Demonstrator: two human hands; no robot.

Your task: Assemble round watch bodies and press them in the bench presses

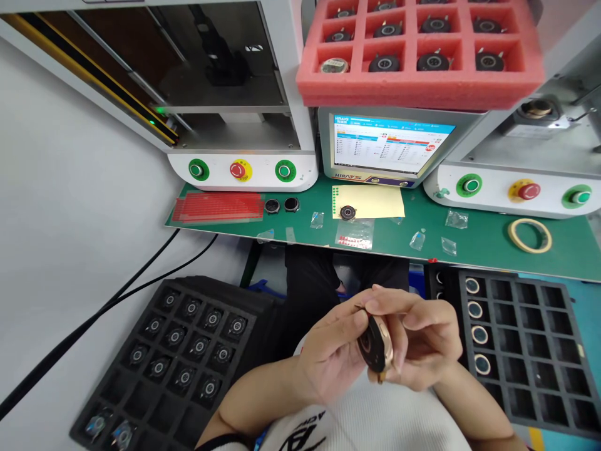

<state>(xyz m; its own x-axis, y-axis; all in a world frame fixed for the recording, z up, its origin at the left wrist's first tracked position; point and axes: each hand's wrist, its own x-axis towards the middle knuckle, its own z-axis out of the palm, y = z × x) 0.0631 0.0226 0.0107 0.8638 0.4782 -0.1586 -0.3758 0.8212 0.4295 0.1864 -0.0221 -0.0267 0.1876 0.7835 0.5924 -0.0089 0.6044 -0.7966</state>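
Observation:
Close to my chest, a round watch case [374, 344] with a black back and a gold-coloured side is tilted on edge between my hands. My left hand [331, 344] pinches its upper left rim with thumb and fingers. Around the gold side curl the fingers of my right hand [417, 335], its thumb near the top edge. A small brownish tab [381, 378] sticks out at the bottom of the case. The face turned away from me is hidden.
A green bench [394, 235] carries two watch cases [282, 205], a roll of tape [529, 236] and plastic scraps. Black trays [188, 376] of watch parts stand left and right [526, 351]. A pink foam tray [417, 88] sits above the monitor [389, 144], between two machines.

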